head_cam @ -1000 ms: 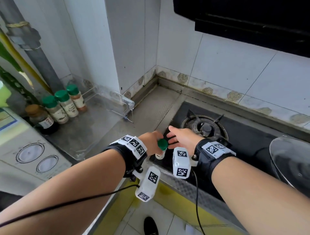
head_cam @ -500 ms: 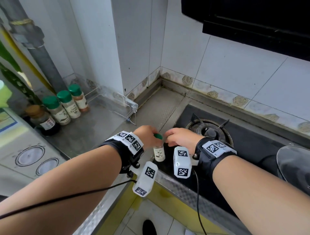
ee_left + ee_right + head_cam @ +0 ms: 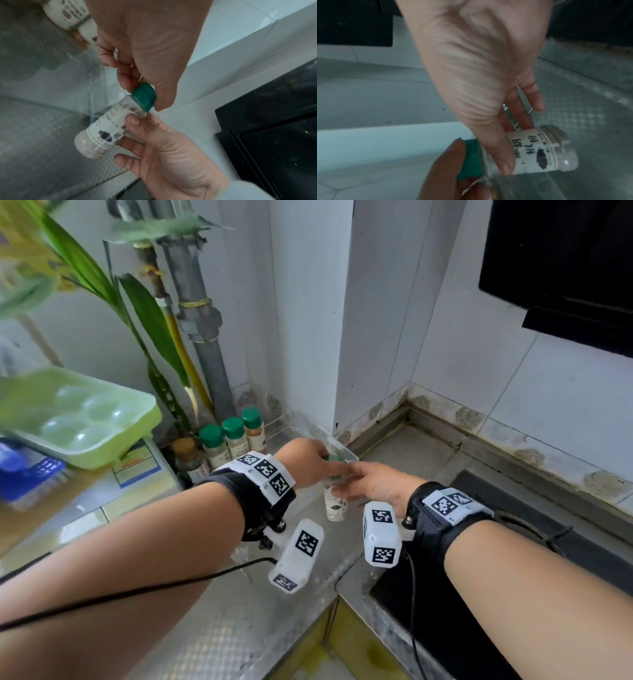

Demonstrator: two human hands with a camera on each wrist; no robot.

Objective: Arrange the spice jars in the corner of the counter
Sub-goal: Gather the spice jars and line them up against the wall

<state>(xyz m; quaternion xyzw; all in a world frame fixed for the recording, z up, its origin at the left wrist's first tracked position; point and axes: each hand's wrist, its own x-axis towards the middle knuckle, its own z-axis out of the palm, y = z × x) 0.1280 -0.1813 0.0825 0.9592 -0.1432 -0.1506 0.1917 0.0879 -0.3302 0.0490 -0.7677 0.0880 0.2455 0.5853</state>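
A small clear spice jar [image 3: 335, 503] with a green cap [image 3: 145, 97] and a white label is held between both hands, just above the steel counter [image 3: 239, 628]. My left hand [image 3: 322, 465] pinches the cap from above. My right hand [image 3: 346, 489] holds the body [image 3: 539, 148] with thumb and fingers. In the wrist views the jar is tilted. Three green-capped jars [image 3: 234, 436] and a brown-lidded jar [image 3: 186, 453] stand in a row in the far left corner, beyond my left wrist.
A clear acrylic tray edge [image 3: 342, 448] sits right behind the held jar. A green egg tray [image 3: 78, 419] rests on a white appliance [image 3: 102, 501] at the left. Plant leaves [image 3: 150, 316] and pipes [image 3: 205, 354] rise behind the corner. The black stove [image 3: 513, 542] lies to the right.
Both hands have lifted the jar from the stove's edge and carried it left, toward the corner jars. The head view has swung left and up.
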